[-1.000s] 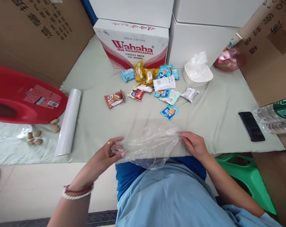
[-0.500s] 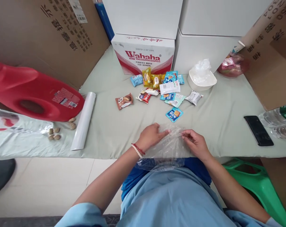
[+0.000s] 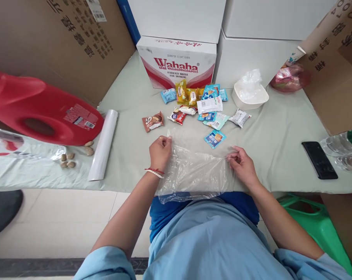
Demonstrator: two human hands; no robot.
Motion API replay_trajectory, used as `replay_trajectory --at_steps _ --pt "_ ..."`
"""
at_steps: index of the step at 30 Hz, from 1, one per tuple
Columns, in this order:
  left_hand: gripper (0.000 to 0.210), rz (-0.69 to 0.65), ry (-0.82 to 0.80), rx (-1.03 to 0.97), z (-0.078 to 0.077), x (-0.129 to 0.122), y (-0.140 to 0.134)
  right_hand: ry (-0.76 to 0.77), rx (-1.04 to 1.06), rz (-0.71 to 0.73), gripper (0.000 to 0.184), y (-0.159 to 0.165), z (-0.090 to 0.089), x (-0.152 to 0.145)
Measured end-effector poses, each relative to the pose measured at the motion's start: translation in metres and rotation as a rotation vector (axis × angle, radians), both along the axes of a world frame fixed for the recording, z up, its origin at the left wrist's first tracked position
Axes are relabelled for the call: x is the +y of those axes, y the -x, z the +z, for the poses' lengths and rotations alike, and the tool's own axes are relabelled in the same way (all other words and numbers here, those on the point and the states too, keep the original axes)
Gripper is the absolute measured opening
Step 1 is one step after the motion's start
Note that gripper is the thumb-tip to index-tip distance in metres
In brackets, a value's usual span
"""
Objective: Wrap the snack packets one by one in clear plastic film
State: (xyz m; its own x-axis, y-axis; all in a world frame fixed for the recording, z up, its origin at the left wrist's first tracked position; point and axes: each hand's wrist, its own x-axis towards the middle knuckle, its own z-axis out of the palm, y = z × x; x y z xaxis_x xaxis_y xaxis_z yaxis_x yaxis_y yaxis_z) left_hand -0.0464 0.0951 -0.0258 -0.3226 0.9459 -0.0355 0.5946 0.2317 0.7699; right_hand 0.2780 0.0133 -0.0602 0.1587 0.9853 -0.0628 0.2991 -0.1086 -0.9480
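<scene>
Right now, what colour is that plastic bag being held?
The plastic bag is colourless and transparent, as the head view shows.

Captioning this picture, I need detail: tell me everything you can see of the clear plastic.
The clear plastic looks thin, glossy and see-through, with many creases; no print shows on it. It may be a bag, but no opening can be made out. It lies spread at the front of the table, its near edge hanging past the table's edge. The left hand pinches its far left corner; the right hand grips its right side. Whether it touches the nearest blue packet is unclear.
</scene>
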Motion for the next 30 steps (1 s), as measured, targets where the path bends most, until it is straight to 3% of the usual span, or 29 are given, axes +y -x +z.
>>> replay_trajectory --at_steps 3,5,7,9,11,14,17,20,24,27,30 --pt "0.025 0.115 -0.140 0.103 0.005 -0.004 0.005 -0.002 -0.062 -0.003 0.048 0.000 0.001 0.009" --pt "0.030 0.050 -0.326 0.236 0.012 -0.014 0.000 0.015 -0.086 0.000 0.051 0.000 0.004 0.014" --pt "0.023 -0.241 -0.424 0.362 0.017 -0.028 -0.009 0.053 -0.072 -0.002 0.054 0.001 0.007 0.018" --pt "0.026 -0.576 -0.370 0.452 0.014 -0.038 -0.018 0.095 -0.030 -0.027 0.055 0.004 0.011 0.021" --pt "0.030 -0.718 -0.251 0.505 0.003 -0.044 -0.023 0.137 0.023 -0.066 0.055 0.005 0.014 0.022" --pt "0.037 -0.633 -0.144 0.547 -0.018 -0.046 -0.024 0.206 0.122 -0.108 0.053 0.004 0.017 0.018" --pt "0.048 -0.597 -0.121 0.588 -0.030 -0.046 -0.025 0.226 0.216 -0.067 0.060 0.000 0.020 0.006" --pt "0.053 -0.621 -0.096 0.590 -0.029 -0.045 -0.026 0.266 0.214 0.063 0.069 -0.005 0.024 -0.013" --pt "0.055 -0.602 -0.078 0.557 -0.025 -0.041 -0.020 0.395 0.151 0.160 0.057 -0.019 0.027 -0.039" --pt "0.057 -0.619 -0.084 0.572 -0.025 -0.041 -0.015 0.404 0.009 0.195 0.049 -0.039 0.034 -0.051" --pt "0.059 -0.682 -0.095 0.594 -0.025 -0.044 -0.012 0.220 -0.328 0.118 0.035 -0.047 0.052 -0.051"
